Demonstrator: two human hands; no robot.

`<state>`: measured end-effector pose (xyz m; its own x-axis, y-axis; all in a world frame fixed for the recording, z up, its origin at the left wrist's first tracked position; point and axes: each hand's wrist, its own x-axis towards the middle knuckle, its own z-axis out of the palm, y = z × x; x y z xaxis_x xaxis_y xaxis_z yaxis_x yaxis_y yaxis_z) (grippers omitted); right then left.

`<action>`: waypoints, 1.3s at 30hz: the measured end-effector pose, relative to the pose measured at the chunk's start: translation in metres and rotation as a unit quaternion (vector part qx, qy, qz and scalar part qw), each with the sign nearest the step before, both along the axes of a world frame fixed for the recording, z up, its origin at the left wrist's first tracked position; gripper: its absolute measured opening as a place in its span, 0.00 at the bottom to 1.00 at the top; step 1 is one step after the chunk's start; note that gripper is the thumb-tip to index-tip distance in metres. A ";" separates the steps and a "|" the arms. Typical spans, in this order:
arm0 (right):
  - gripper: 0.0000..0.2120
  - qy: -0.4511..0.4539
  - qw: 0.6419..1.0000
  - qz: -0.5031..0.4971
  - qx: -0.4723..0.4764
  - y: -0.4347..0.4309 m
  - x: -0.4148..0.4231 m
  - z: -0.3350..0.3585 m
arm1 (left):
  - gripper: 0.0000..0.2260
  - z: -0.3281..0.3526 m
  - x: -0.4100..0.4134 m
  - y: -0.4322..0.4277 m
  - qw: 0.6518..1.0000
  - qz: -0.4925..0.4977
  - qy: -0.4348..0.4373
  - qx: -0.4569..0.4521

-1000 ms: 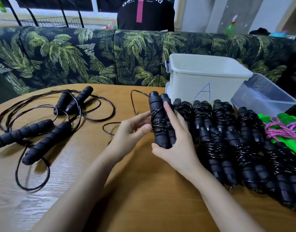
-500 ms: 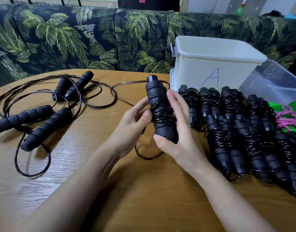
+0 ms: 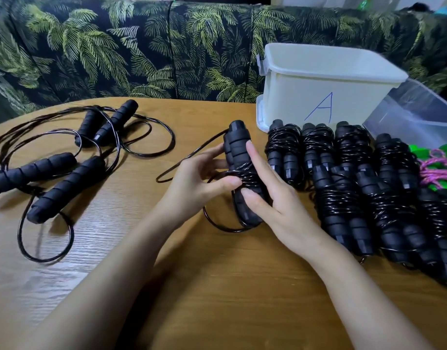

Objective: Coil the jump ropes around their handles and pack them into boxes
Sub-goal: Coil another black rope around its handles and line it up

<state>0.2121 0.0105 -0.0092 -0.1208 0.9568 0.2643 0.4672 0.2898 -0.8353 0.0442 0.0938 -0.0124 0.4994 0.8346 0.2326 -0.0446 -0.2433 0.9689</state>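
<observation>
Wood-grain table (image 3: 217, 286) lies before you, with a palm-print sofa (image 3: 116, 46) behind it at twelve o'clock. At the centre you hold a black handle pair (image 3: 239, 145) upright between both hands. Your left hand (image 3: 192, 183) has its thumb pressed on the cord (image 3: 217, 224) wraps at mid-handle, its fingers reaching round the far side. Your right hand (image 3: 275, 205) grips from three o'clock, thumb on the lower foam and index finger laid straight up the handle. Slack cord loops below and trails toward ten o'clock. Coiled bundles (image 3: 343, 198) lie at three o'clock, the white box (image 3: 318, 92) at two, and loose ropes (image 3: 65, 178) at nine.
</observation>
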 end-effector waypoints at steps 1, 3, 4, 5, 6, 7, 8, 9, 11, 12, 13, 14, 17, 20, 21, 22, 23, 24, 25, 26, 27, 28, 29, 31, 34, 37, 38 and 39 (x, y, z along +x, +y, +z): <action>0.31 0.014 1.000 0.010 -0.008 -0.001 0.002 0.002 | 0.32 -0.001 0.000 0.000 1.000 0.005 -0.004 -0.004; 0.31 0.044 0.998 0.027 -0.026 -0.001 0.004 0.004 | 0.31 0.000 0.000 0.000 0.999 0.023 -0.016 -0.022; 0.31 0.060 0.997 0.031 -0.036 -0.002 0.004 0.005 | 0.31 -0.001 0.000 -0.001 0.999 0.032 -0.020 -0.027; 0.31 0.076 0.996 0.034 -0.043 -0.002 0.004 0.005 | 0.30 -0.001 0.001 0.000 0.999 0.040 -0.018 -0.025; 0.31 0.091 0.994 0.035 -0.049 -0.002 0.003 0.004 | 0.28 -0.001 0.001 0.000 0.999 0.047 -0.016 -0.023; 0.31 0.103 0.993 0.035 -0.053 -0.002 0.003 0.004 | 0.27 -0.001 0.001 0.000 0.998 0.051 -0.016 -0.022; 0.31 0.113 0.991 0.035 -0.055 -0.002 0.002 0.003 | 0.26 0.000 0.000 0.000 0.998 0.055 -0.016 -0.021; 0.31 0.125 0.990 0.036 -0.058 -0.001 0.002 0.003 | 0.26 -0.001 0.000 0.001 0.998 0.058 -0.016 -0.019; 0.31 0.162 0.984 0.040 -0.067 -0.001 0.004 0.004 | 0.28 -0.001 0.000 0.002 0.998 0.063 -0.020 -0.020; 0.31 0.180 0.980 0.044 -0.070 0.000 0.005 0.004 | 0.28 0.000 0.000 0.001 0.998 0.064 -0.022 -0.019; 0.31 0.191 0.978 0.044 -0.071 0.000 0.006 0.004 | 0.26 -0.001 0.000 0.001 0.997 0.066 -0.025 -0.018; 0.31 0.195 0.977 0.043 -0.069 0.000 0.006 0.004 | 0.23 0.000 0.001 0.000 0.997 0.071 -0.029 -0.018; 0.30 0.172 0.983 0.023 -0.058 0.001 0.002 0.000 | 0.19 0.000 0.004 -0.004 0.994 0.101 -0.048 -0.020; 0.27 0.062 0.997 -0.044 -0.019 0.001 -0.006 -0.003 | 0.18 -0.001 0.004 -0.005 0.985 0.162 -0.053 -0.015; 0.26 0.037 0.997 -0.065 -0.004 0.001 -0.010 -0.003 | 0.18 -0.001 0.004 -0.006 0.983 0.175 -0.048 -0.009; 0.26 0.025 0.996 -0.083 0.014 0.002 -0.013 -0.005 | 0.19 -0.001 0.004 -0.006 0.982 0.181 -0.043 -0.001; 0.25 0.026 0.994 -0.100 0.031 0.002 -0.016 -0.006 | 0.19 -0.001 0.005 -0.007 0.982 0.185 -0.040 0.006; 0.24 0.038 0.992 -0.115 0.047 0.003 -0.017 -0.008 | 0.19 0.000 0.005 -0.008 0.982 0.186 -0.036 0.012; 0.23 0.057 0.988 -0.129 0.061 0.003 -0.017 -0.009 | 0.19 0.000 0.006 -0.010 0.982 0.183 -0.033 0.016; 0.22 0.071 0.984 -0.142 0.075 0.003 -0.016 -0.009 | 0.19 0.001 0.006 -0.011 0.984 0.176 -0.033 0.019; 0.20 0.075 0.981 -0.156 0.089 0.003 -0.015 -0.008 | 0.19 0.001 0.007 -0.012 0.985 0.170 -0.034 0.022; 0.19 0.070 0.978 -0.169 0.100 0.002 -0.013 -0.008 | 0.18 0.002 0.008 -0.012 0.985 0.165 -0.030 0.029; 0.18 0.065 0.975 -0.182 0.109 0.002 -0.012 -0.007 | 0.16 0.001 0.009 -0.012 0.986 0.162 -0.022 0.038; 0.17 0.053 0.969 -0.210 0.121 0.001 -0.010 -0.006 | 0.16 -0.001 0.009 -0.012 0.985 0.164 -0.011 0.053; 0.20 -0.018 0.968 -0.225 0.109 -0.002 -0.011 -0.005 | 0.21 -0.006 0.011 -0.013 0.982 0.181 -0.014 0.055; 0.32 -0.162 0.969 -0.186 0.030 -0.007 -0.020 0.001 | 0.22 -0.007 0.012 -0.014 0.981 0.184 -0.007 0.066; 0.38 -0.206 0.963 -0.175 0.014 -0.009 -0.023 0.002 | 0.21 -0.006 0.012 -0.015 0.981 0.179 0.005 0.081; 0.43 -0.238 0.955 -0.174 0.005 -0.010 -0.025 0.003 | 0.21 -0.005 0.012 -0.016 0.981 0.168 0.016 0.092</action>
<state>0.1873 0.0008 -0.0064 0.0945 0.9587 0.2683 0.8635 0.0551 -0.5013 0.0564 0.0779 -0.0174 0.2116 0.8989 0.3837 0.0974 -0.4101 0.9068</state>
